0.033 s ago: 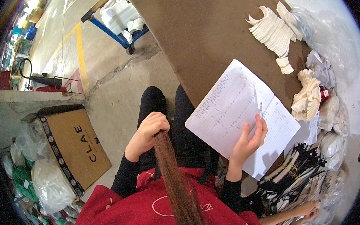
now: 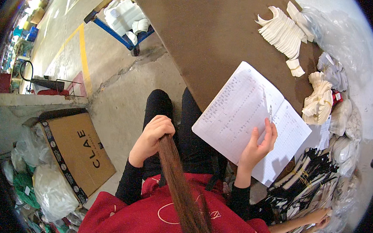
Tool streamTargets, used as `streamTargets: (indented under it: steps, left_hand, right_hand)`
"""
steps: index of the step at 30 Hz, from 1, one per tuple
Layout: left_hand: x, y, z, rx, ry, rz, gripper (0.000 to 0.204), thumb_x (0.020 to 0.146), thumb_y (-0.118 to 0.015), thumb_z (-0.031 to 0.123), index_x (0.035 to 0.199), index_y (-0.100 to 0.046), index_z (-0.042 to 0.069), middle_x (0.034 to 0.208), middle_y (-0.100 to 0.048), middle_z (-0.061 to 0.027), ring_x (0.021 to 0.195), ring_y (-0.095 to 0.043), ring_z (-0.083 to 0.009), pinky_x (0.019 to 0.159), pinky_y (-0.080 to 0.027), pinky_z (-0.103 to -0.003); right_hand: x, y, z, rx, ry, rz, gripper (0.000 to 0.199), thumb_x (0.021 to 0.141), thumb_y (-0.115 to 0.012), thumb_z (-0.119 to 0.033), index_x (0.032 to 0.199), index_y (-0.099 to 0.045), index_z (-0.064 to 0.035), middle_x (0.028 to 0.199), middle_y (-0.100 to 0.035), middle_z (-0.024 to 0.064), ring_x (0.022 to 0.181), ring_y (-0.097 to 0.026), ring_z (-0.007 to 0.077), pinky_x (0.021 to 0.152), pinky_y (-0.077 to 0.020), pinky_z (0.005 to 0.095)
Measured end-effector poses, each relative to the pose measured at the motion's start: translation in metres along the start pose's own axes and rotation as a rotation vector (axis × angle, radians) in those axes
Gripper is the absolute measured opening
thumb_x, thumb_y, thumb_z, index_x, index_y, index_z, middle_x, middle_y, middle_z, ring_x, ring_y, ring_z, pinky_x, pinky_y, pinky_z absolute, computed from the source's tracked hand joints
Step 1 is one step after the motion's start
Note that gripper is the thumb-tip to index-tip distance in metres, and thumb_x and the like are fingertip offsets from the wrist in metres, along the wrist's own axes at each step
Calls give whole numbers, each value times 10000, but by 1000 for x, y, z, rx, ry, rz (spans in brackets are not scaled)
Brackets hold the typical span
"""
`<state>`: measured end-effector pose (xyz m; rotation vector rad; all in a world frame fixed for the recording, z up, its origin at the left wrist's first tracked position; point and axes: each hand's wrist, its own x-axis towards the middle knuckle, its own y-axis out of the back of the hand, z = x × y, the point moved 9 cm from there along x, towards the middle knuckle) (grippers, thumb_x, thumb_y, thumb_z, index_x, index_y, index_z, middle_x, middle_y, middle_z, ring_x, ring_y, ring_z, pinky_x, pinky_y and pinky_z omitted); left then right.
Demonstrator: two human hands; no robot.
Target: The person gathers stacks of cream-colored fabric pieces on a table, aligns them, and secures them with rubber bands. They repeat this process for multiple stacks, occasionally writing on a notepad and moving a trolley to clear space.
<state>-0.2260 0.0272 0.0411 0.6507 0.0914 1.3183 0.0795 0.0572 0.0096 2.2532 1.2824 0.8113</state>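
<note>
My left hand [image 2: 151, 138] is closed round a long lock of brown hair [image 2: 178, 188], which hangs down over my red top. An open notebook [image 2: 233, 115] with handwriting on its pages lies at the edge of the brown table. Over its right half is my right hand [image 2: 259, 144], with the thumb apart and the fingers loosely bent. A slim pen [image 2: 271, 113] sticks out past those fingertips, its other end hidden behind them. The hand casts a shadow on the lower page.
Cream fabric stacks [image 2: 283, 32] and a second bundle [image 2: 318, 99] sit on the brown table [image 2: 200, 27]. Black and white strips [image 2: 304, 175] are heaped at the right, beside another person's hand [image 2: 317, 216]. A cardboard box [image 2: 77, 152], plastic bags [image 2: 54, 189] and a blue cart [image 2: 114, 37] stand leftward.
The lock of hair has shifted very slightly. Both hands, the pen and the notebook stay where they were.
</note>
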Motion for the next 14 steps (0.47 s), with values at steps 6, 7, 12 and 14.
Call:
streamTargets:
  steps: [6, 7, 12, 14]
  left_hand:
    - [5, 13, -9, 24, 36, 37, 164, 761, -672, 94, 849, -540, 53, 827, -580, -61, 881, -597, -306, 893, -459, -418]
    - [6, 13, -9, 19, 36, 39, 161, 764, -671, 98, 848, -542, 53, 826, -581, -61, 881, -598, -305, 893, -460, -417]
    - [4, 14, -13, -8, 38, 27, 153, 775, -669, 112, 858, -552, 58, 831, -587, -66, 886, -604, -300, 906, -457, -417]
    - [4, 13, -14, -8, 30, 22, 147, 778, -669, 110, 866, -562, 62, 838, -594, -73, 884, -605, -299, 916, -455, -417]
  right_hand:
    - [3, -5, 2, -12, -12, 2, 424, 845, -663, -111, 1267, -633, -105, 1290, -558, 148, 1214, -507, 324, 1055, -317, 466]
    - [3, -5, 2, -14, -16, 0, 424, 846, -663, -109, 1268, -632, -107, 1292, -557, 146, 1216, -505, 323, 1057, -313, 467]
    - [3, -6, 4, 2, -24, -6, 435, 844, -669, -108, 1277, -628, -115, 1305, -549, 140, 1225, -497, 319, 1067, -299, 466]
    - [2, -7, 8, 13, -33, -10, 448, 837, -680, -112, 1282, -626, -119, 1313, -546, 137, 1233, -491, 319, 1075, -288, 463]
